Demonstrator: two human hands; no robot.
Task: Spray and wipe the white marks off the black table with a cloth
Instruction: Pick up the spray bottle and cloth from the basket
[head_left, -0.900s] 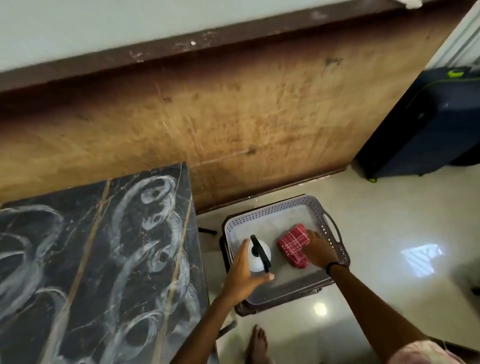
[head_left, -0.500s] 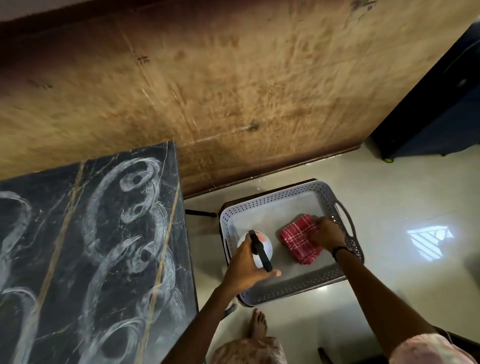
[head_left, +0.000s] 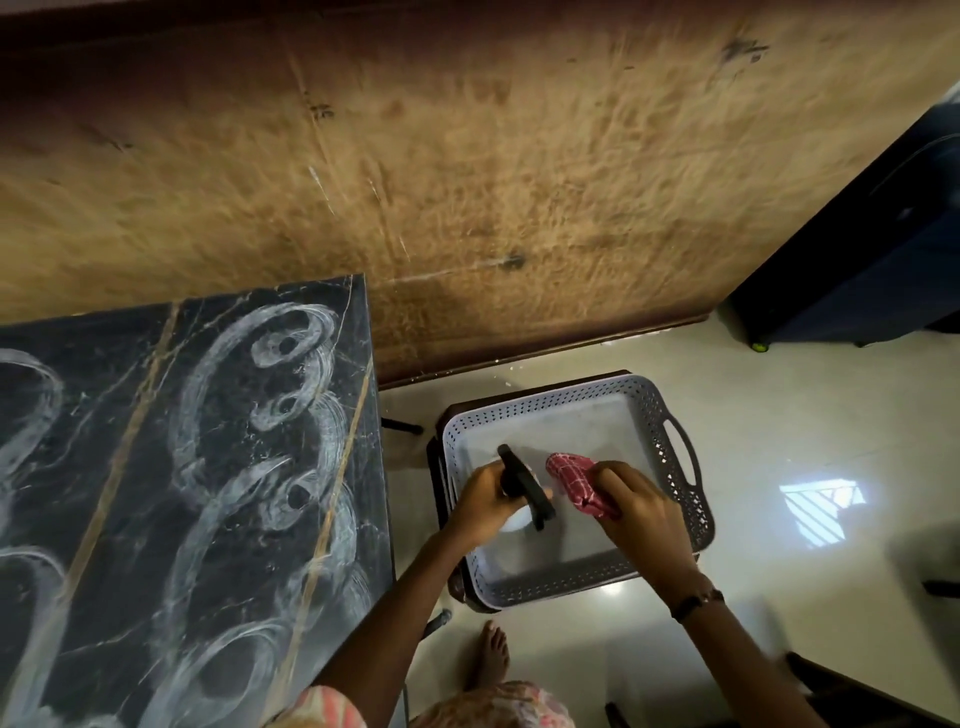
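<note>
Both hands are over the grey perforated tray (head_left: 670, 415), which sits on the pale floor (head_left: 779, 426) right of the table. Left hand (head_left: 485, 501) grips the spray bottle (head_left: 524, 493) by its black trigger head; the white body is mostly hidden under the hand. Right hand (head_left: 641, 512) clutches the red checked cloth (head_left: 576, 480), bunched up just beside the bottle. Black table (head_left: 130, 467) carries white swirl marks (head_left: 291, 353) all over. Dark suitcase (head_left: 883, 249) stands at the wall, far right.

The basket (head_left: 675, 415) sits on the floor (head_left: 779, 415) right of the table (head_left: 182, 493). A suitcase (head_left: 872, 249) stands behind it, against the wall (head_left: 467, 156).
</note>
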